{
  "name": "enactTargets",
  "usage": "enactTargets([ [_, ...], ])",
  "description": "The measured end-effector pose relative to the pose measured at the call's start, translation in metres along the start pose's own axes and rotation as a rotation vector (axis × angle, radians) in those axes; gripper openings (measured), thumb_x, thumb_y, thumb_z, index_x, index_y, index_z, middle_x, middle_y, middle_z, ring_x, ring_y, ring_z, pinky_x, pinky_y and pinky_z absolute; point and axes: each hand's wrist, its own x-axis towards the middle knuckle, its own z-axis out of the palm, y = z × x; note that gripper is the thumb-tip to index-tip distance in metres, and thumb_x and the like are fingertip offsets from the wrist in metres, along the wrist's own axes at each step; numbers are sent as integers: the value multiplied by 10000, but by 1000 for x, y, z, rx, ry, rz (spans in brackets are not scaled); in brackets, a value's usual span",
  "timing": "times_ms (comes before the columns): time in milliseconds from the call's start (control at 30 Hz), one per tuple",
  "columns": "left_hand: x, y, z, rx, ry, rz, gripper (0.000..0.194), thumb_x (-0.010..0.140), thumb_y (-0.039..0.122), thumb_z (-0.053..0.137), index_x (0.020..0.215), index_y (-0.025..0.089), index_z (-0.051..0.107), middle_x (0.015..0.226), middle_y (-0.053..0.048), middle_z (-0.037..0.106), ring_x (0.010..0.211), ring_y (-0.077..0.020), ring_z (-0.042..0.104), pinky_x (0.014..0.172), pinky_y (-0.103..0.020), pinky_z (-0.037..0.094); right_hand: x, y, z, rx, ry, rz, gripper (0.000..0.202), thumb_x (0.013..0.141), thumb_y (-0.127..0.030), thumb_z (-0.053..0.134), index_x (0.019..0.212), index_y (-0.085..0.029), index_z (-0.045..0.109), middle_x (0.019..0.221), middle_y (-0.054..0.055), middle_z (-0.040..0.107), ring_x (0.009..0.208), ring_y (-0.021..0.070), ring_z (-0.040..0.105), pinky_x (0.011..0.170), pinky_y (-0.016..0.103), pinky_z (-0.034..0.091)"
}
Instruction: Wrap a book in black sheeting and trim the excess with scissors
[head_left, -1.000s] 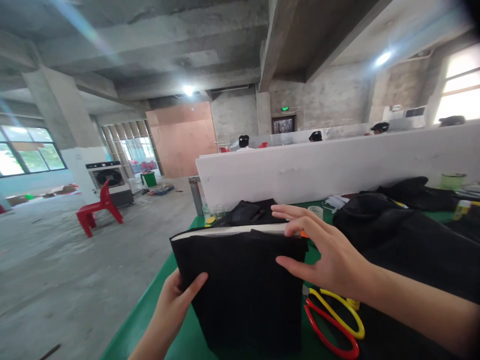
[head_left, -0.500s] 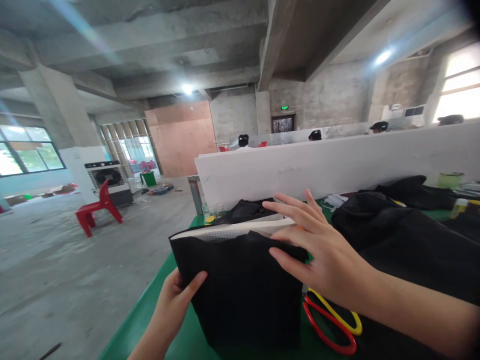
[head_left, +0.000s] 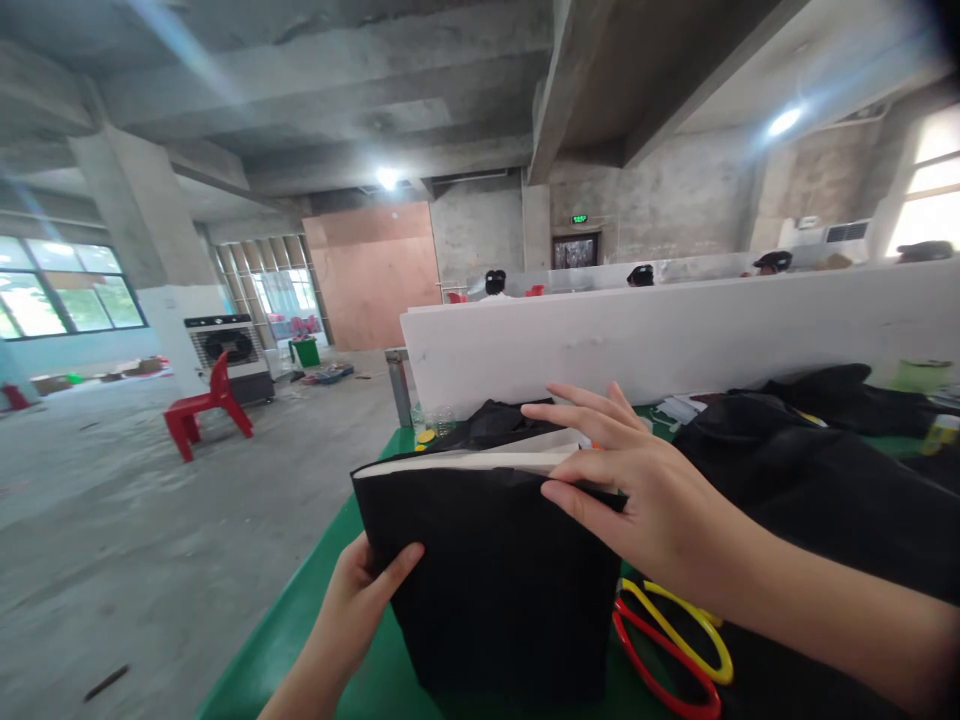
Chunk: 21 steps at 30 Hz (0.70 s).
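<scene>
As left hand [head_left: 360, 588] grips black bag [head_left: 495, 580] by left side, right hand [head_left: 656, 500] pinches rim [head_left: 457, 473], upper fingers [head_left: 581, 421] fanned.

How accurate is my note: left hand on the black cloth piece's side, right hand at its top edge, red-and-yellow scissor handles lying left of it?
One slip: the head view shows the scissor handles right of the black cloth piece, not left. The rest stands.

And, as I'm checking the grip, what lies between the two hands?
The head view shows the black fabric piece, with a pale layer along its top edge.
</scene>
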Motion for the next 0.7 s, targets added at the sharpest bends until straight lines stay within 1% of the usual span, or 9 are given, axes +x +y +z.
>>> enactTargets([
  [167, 0, -4, -3, -6, -28, 5, 399, 681, 419, 771, 984, 170, 699, 1001, -73, 725, 933, -274, 665, 791, -309, 556, 11, 10, -5, 98, -156, 93, 212, 896, -306, 515, 759, -284, 675, 1379, -89, 472, 1374, 230, 285, 1128, 581, 163],
  [267, -1, -1, -1, -14, -40, 3, 390, 688, 416, 767, 984, 172, 697, 1006, -68, 725, 938, -263, 664, 797, -297, 551, 14, 16, -8, 130, -246, 108, 219, 895, -370, 519, 760, -293, 673, 1390, -106, 455, 1370, 227, 293, 1131, 589, 124],
  [367, -3, 5, 3, -47, -29, 1, 396, 658, 416, 787, 950, 163, 700, 979, -70, 731, 910, -258, 673, 778, -286, 552, 13, 21, -10, 163, -316, 138, 261, 883, -466, 521, 781, -290, 683, 1397, -90, 452, 1365, 245, 304, 1136, 592, 80],
  [467, -5, 14, 8, -91, 5, -21, 400, 608, 417, 816, 888, 157, 699, 917, -66, 740, 852, -248, 684, 739, -273, 555, 12, 22, -12, 207, -358, 196, 311, 840, -562, 541, 852, -296, 703, 1400, -61, 456, 1347, 256, 338, 1150, 554, 95],
  [533, -5, 19, 9, -94, 17, -36, 406, 589, 407, 827, 882, 159, 695, 890, -59, 743, 830, -243, 685, 721, -269, 557, 11, 21, -13, 226, -370, 208, 345, 799, -603, 573, 914, -308, 710, 1417, -54, 434, 1339, 261, 350, 1157, 527, 109],
  [600, -3, 23, 9, -70, 15, -30, 415, 583, 402, 828, 891, 159, 693, 887, -57, 742, 828, -246, 683, 714, -278, 560, 11, 19, -16, 236, -348, 206, 369, 762, -626, 600, 911, -309, 715, 1436, -55, 407, 1339, 273, 347, 1156, 506, 134],
  [633, -2, 25, 8, -51, 2, -29, 418, 584, 404, 826, 893, 157, 694, 890, -59, 741, 833, -251, 681, 715, -286, 562, 12, 18, -18, 245, -319, 216, 364, 764, -627, 597, 874, -302, 718, 1435, -55, 409, 1329, 276, 364, 1147, 491, 179],
  [700, -1, 26, 7, -17, -21, -31, 423, 587, 415, 822, 896, 157, 694, 901, -63, 740, 848, -260, 679, 724, -297, 564, 16, 19, -21, 269, -221, 253, 354, 806, -596, 562, 779, -273, 705, 1391, -45, 470, 1264, 267, 451, 1088, 443, 314],
])
